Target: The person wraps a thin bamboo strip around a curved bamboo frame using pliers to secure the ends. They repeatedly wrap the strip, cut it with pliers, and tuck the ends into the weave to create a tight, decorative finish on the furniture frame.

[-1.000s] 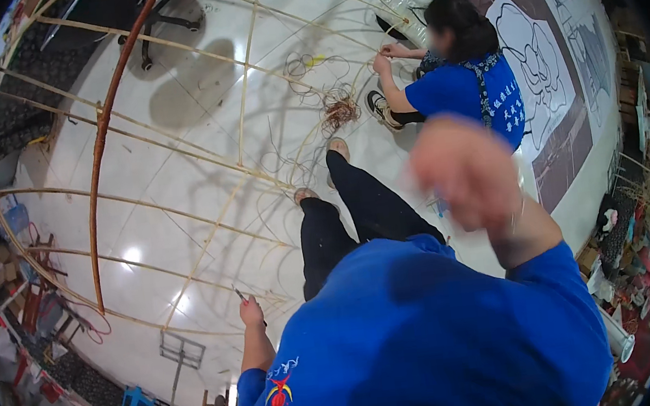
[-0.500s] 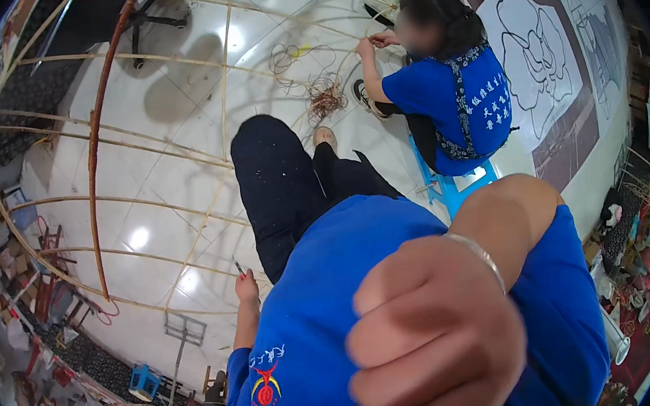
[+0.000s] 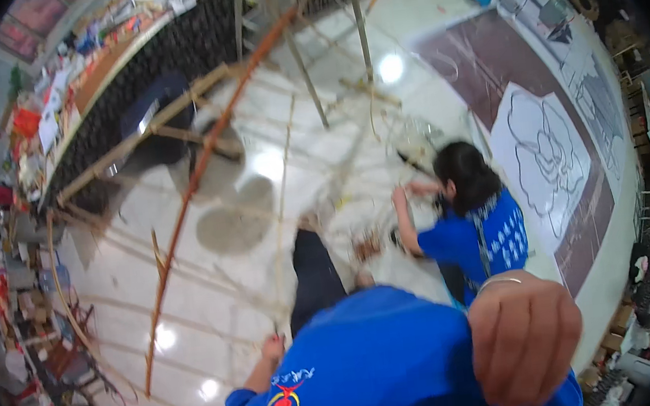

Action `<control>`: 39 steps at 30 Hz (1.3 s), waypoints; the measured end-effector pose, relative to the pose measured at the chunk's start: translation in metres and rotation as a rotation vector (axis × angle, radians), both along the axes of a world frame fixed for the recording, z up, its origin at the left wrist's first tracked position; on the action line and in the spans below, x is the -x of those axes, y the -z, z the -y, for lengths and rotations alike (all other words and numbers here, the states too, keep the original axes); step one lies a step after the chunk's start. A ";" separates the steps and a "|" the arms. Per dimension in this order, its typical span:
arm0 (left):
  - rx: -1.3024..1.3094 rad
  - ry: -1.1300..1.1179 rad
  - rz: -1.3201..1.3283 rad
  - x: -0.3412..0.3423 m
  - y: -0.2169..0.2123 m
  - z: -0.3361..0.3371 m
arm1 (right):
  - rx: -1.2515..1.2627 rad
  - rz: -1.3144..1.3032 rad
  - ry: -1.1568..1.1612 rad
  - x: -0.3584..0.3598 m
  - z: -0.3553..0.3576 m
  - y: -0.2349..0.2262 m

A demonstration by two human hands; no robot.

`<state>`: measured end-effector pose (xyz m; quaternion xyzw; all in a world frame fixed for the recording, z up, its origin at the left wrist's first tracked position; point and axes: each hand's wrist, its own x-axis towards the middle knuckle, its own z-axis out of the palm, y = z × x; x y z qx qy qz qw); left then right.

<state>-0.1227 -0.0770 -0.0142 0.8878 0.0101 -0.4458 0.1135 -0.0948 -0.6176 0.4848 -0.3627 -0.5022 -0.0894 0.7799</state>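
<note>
My left hand is low at my left side, closed around a small slim dark tool whose kind is blurred. Close by stands a large open frame of pale bamboo-like strips. A long reddish-brown rod slants across it. My right hand, with a bracelet at the wrist, is raised near my chest on the right. Its fingers are curled in, and whatever they may hold is hidden.
Ahead on the right, a co-worker in blue crouches with both hands together. Beside them lies a white sheet with a black line drawing. Coiled brown strands lie on the floor. A ladder and cluttered bench stand farther off.
The view has tilted up and turned, showing the ladder and bench. My right hand has moved from the middle to the right, away from my face. My left hand still grips the tool.
</note>
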 end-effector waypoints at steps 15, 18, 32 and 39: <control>0.077 -0.230 -0.113 -0.310 0.036 0.166 | 1.101 -0.880 1.908 -0.555 0.376 0.200; 0.054 -0.289 -0.103 -0.338 0.040 0.170 | 1.155 -1.087 1.990 -0.605 0.408 0.200; -0.009 -0.442 -0.159 -0.360 0.075 0.187 | 1.397 -1.042 2.122 -0.688 0.494 0.193; -0.021 -0.479 -0.183 -0.349 0.080 0.191 | 1.581 -0.843 2.177 -0.693 0.501 0.192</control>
